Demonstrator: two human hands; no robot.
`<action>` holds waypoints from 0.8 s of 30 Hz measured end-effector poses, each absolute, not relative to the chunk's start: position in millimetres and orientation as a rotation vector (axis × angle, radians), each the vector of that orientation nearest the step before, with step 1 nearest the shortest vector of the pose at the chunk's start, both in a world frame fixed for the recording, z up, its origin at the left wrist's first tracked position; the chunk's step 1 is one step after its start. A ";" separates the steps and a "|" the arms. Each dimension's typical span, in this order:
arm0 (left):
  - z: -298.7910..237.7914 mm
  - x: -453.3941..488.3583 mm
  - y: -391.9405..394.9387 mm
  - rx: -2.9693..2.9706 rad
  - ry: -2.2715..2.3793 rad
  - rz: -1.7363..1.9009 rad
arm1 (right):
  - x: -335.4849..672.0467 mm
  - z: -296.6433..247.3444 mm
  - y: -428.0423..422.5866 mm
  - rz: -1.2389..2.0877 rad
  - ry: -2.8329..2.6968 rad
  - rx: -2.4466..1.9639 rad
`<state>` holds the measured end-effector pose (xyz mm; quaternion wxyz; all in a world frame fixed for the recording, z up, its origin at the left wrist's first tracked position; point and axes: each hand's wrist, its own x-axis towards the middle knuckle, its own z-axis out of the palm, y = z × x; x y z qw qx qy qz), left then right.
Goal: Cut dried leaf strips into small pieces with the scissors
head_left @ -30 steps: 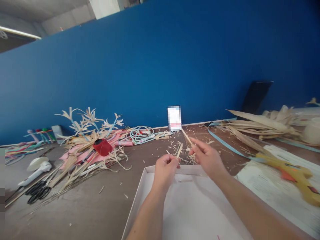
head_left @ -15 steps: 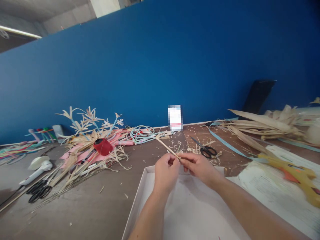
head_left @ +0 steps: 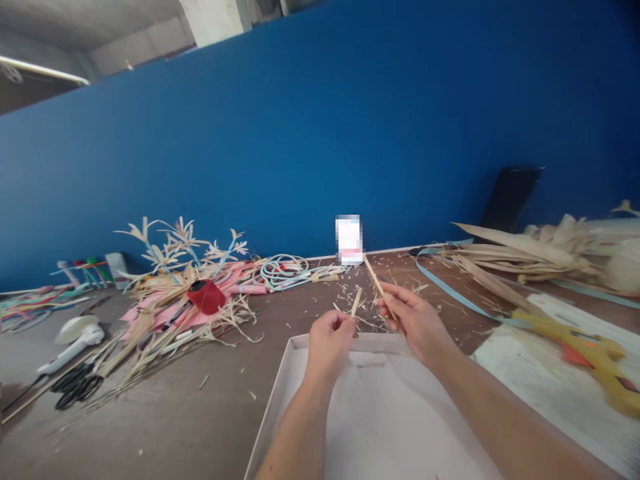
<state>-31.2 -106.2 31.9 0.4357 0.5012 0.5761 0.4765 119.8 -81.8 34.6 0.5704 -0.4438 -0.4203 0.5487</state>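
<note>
My left hand [head_left: 331, 337] is closed in a pinch on a short straw piece [head_left: 355, 302] that sticks up from its fingertips. My right hand [head_left: 416, 321] pinches a longer thin straw stick [head_left: 376, 280] that points up and to the left. Both hands hover over the far edge of a shallow white tray [head_left: 280, 400], a little apart from each other. Straw shavings [head_left: 367, 313] litter the brown table just beyond the hands.
Straw flowers, a red spool [head_left: 206, 295] and pink paper lie at the left, with black scissors [head_left: 75, 383] and a white tool [head_left: 70, 345] nearer. A yellow glue gun [head_left: 585, 347] rests on printed paper at the right, behind it dried leaves [head_left: 515, 257]. A blue wall backs the table.
Half a second ago both hands met on one stick; now they have drawn apart, each with a piece. The scissors by my right hand are hidden again.
</note>
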 end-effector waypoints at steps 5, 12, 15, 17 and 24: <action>29.7 -32.2 -105.9 1.319 1.427 1.217 | 111.7 34.1 -94.6 1.641 -1.226 -0.956; 40.9 -28.8 -112.1 1.513 1.471 1.199 | 114.1 27.7 -91.8 1.520 -1.428 -1.065; 42.9 -28.1 -112.8 1.519 1.533 1.173 | 114.6 29.3 -91.8 1.302 -1.584 -1.111; 43.1 -28.8 -111.9 1.486 1.579 1.163 | 112.6 31.5 -94.0 1.135 -1.667 -1.126; 45.2 -42.7 -110.5 1.522 1.552 1.005 | 115.8 32.9 -91.1 0.858 -1.491 -1.231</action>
